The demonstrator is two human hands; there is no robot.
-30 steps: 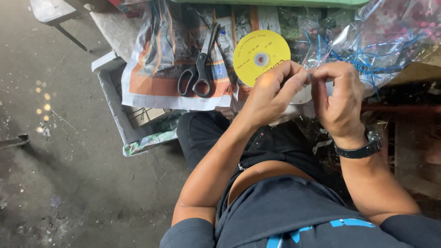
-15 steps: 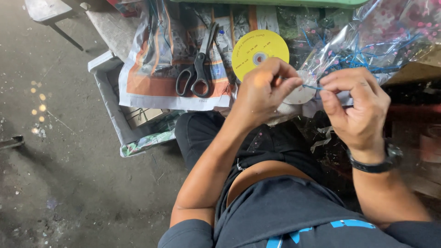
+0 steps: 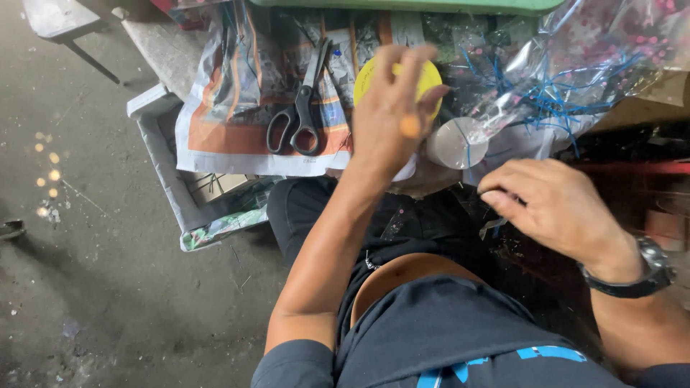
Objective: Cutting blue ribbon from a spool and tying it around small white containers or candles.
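Nearest to me, my right hand (image 3: 557,208) hangs low over my lap, wrist turned, with a black watch (image 3: 636,276) strapped above it. Its fingers (image 3: 503,201) curl inward and the tips press together near a thin blue strand (image 3: 496,228); I cannot tell whether I am really pinching that strand or only brushing it, since the tips hide the contact.

A little farther out, a small white disc (image 3: 458,142) sits at the near edge of the work surface, between my two hands and touching neither. Blue strands cross over it from the clear plastic bag (image 3: 575,65) that spreads toward the far right corner, full of tangled blue strips and pink dots.

My left hand (image 3: 392,118) reaches forward past the near edge, fingers spread and loose, gripping nothing I can see. It hovers over the yellow disc (image 3: 430,75), covering most of it, so only the disc's right rim shows beside my fingertips. The hand is blurred, and I cannot say if it touches the disc.

Left of that hand, black-handled scissors (image 3: 300,115) lie closed on a sheet of printed newspaper (image 3: 223,122), handles toward me, blades pointing to the far edge. The newspaper drapes over the near left edge of the surface.
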